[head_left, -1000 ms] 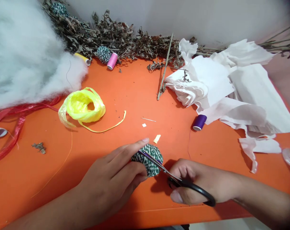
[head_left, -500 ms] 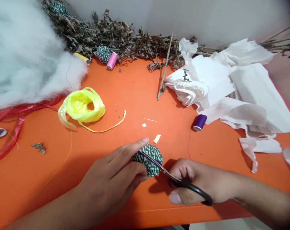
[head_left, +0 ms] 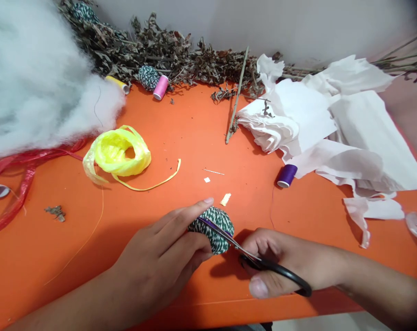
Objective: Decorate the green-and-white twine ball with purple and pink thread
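Note:
Near the front of the orange table, my left hand grips a round ball covered in green and white patterned material, fingers on its top and side. A purple strip of thread crosses the ball under the blades. My right hand holds black-handled scissors, thumb and fingers at the handle loops. The blades lie across the top of the ball, their tips close to my left fingers. Just beyond the ball sit a small cream scrap, a white scrap and a needle.
Yellow plastic ribbon lies left of centre, with white stuffing behind it. Dried twigs line the wall. Pink and purple thread spools stand apart. White cloth pieces spread over the right side of the orange table.
The scissor handles in my right hand have spread slightly, the thumb shifting a little to the right. My left hand and the ball have stayed in place.

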The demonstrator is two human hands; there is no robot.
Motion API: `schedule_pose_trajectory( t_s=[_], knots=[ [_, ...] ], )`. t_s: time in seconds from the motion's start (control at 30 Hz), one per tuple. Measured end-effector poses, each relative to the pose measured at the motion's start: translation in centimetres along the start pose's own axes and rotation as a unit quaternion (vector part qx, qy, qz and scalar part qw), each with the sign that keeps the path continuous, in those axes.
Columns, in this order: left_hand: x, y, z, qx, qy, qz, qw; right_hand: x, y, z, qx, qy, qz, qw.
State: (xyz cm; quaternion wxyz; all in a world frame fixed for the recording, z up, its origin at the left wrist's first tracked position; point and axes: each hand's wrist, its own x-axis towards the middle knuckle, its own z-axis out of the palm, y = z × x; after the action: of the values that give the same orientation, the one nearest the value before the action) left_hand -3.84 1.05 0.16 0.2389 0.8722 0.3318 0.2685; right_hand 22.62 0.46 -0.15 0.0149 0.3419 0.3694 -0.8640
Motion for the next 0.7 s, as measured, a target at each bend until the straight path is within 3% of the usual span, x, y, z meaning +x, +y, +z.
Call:
schedule_pose_trajectory(
  t_s=[0.43,0.6,0.7],
  knots=[
    [-0.1,0.0,0.0,0.016,0.0,-0.002,1.0,-1.0,-0.3,1.1,0.009,-0.015,0.033,0.999],
    [-0.1,0.1,0.1,0.021,-0.001,-0.025,0.999,-3.5,2.5,2.9,-0.007,0.04,-0.019,0.999],
    [0.1,0.2,0.0,0.037,-0.01,-0.015,0.999,-4.4,3.9,3.7,-0.042,0.164,-0.099,0.981]
  ],
)
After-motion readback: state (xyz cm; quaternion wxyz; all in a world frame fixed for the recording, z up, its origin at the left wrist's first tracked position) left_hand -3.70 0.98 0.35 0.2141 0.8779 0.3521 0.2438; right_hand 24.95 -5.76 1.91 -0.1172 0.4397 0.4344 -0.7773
